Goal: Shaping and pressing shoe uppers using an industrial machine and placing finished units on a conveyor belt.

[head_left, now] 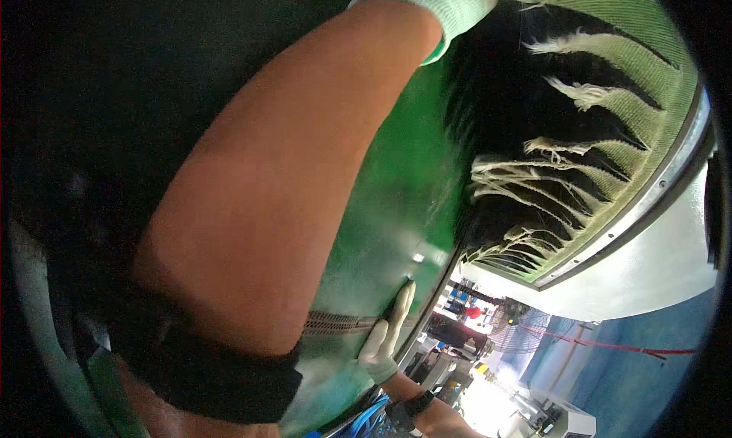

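Note:
My left forearm rises large from the lower left. Its gloved left hand (415, 3) reaches the top edge beside a pale green ribbed fabric curtain (637, 64), and its fingers are out of sight. Lower down, my right hand (385, 343), in a light glove, lies on a smooth green sheet-like surface (396, 202) with its fingers stretched out and nothing visible in them. A dark, toothed seam strip (343, 324) crosses the green surface next to that hand. The curtain is cut into strips with frayed white ends.
A metal edge strip with fasteners (610, 236) borders the curtain, along a white curved housing (648, 247). Blue cables (370, 417) run below my right hand. A caged fan (518, 331), a red cord (602, 343) and a bright light appear beyond. Deep shadow covers the left.

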Motion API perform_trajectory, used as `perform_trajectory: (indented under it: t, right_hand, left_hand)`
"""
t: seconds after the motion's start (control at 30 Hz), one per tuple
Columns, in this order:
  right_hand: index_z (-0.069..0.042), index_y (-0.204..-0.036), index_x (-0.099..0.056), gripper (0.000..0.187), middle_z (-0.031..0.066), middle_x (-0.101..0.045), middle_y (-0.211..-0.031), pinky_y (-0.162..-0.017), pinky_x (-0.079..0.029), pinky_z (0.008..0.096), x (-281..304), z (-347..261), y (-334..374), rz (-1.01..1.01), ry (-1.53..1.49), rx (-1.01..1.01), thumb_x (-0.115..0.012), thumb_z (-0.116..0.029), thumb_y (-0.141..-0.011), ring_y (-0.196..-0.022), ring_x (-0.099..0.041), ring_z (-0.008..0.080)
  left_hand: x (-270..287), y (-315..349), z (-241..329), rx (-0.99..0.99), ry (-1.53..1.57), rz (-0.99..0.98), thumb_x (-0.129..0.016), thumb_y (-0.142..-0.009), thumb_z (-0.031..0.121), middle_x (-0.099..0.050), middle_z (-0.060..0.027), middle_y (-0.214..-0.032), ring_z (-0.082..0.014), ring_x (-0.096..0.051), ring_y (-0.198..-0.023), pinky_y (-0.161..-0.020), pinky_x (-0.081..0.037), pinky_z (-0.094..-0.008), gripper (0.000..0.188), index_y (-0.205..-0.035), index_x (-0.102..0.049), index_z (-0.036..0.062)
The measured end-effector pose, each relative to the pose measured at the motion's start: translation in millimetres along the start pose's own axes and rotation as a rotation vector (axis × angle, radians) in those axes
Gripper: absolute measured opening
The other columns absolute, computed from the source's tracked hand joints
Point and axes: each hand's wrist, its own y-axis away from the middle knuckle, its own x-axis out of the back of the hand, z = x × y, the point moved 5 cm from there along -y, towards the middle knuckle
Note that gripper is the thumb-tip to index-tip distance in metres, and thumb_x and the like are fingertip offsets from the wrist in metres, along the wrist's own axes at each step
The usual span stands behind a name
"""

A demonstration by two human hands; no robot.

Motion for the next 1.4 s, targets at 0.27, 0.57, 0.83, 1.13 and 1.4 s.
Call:
perform_trajectory:
  t: [0.27, 0.57, 0.83, 1.13, 1.4]
  right_hand:
    - [0.01, -0.157, -0.017, 0.07, 0.0315, -0.014, -0.163, -0.123, -0.011, 0.0503, -0.7, -4.5, 8.5, -0.019, 0.068, -0.02, -0.03, -0.035, -0.105, -0.153, -0.014, 0.0449]
    - [0.005, -0.151, -0.028, 0.079, 0.0294, -0.022, -0.161, -0.122, -0.013, 0.0603, 11.7, -5.8, -8.5, -0.127, 0.032, -0.128, -0.065, -0.023, -0.087, -0.151, -0.016, 0.0475]
    - [0.006, -0.15, -0.035, 0.073, 0.0269, -0.025, -0.161, -0.124, -0.019, 0.0518, 101.7, -20.6, -3.1, -0.349, -0.217, -0.318, -0.058, -0.037, -0.096, -0.152, -0.02, 0.0427]
    - [0.003, -0.147, -0.045, 0.06, 0.0236, -0.05, -0.147, -0.117, -0.037, 0.0406, 332.1, -55.2, 307.3, 0.059, -0.981, -0.339, -0.054, -0.036, -0.102, -0.137, -0.049, 0.0348]
    - [0.002, -0.143, -0.05, 0.049, 0.0168, -0.059, -0.139, -0.11, -0.045, 0.0407, 395.2, 7.7, 614.4, 0.901, -1.543, -0.891, -0.062, -0.02, -0.101, -0.127, -0.059, 0.0261]
  left_hand:
    - [18.1, -52.9, 68.1, 0.148, 0.32, 0.041, -0.051, -0.101, 0.016, -0.068, -0.0135, -0.124, -0.0293, -0.065, -0.118, -0.102, -0.053, -0.0468, 0.03, -0.127, -0.063, 0.0103]
    - [28.4, -5.1, 52.4, -0.42, -0.447, -0.135, -0.057, -0.099, 0.036, -0.064, -0.0213, -0.122, -0.037, -0.059, -0.114, -0.113, -0.039, -0.0517, 0.043, -0.126, -0.064, 0.0024]
    - [80.6, 217.2, 197.1, -0.462, -0.439, -0.553, -0.051, -0.101, 0.028, -0.032, -0.0173, -0.16, -0.0432, -0.024, -0.149, -0.121, -0.018, -0.0597, 0.057, -0.151, -0.039, 0.0034]
    - [155.8, 336.6, 191.1, -0.353, -0.508, -1.038, -0.057, -0.096, 0.03, -0.034, -0.0318, -0.154, -0.0495, -0.033, -0.142, -0.118, -0.029, -0.0526, 0.064, -0.144, -0.042, -0.0097]
    - [102.6, 465.2, 544.8, -0.416, 0.277, -1.194, -0.057, -0.101, 0.014, -0.062, -0.0237, -0.133, -0.0302, -0.062, -0.123, -0.104, -0.049, -0.0373, 0.042, -0.136, -0.053, -0.0089]
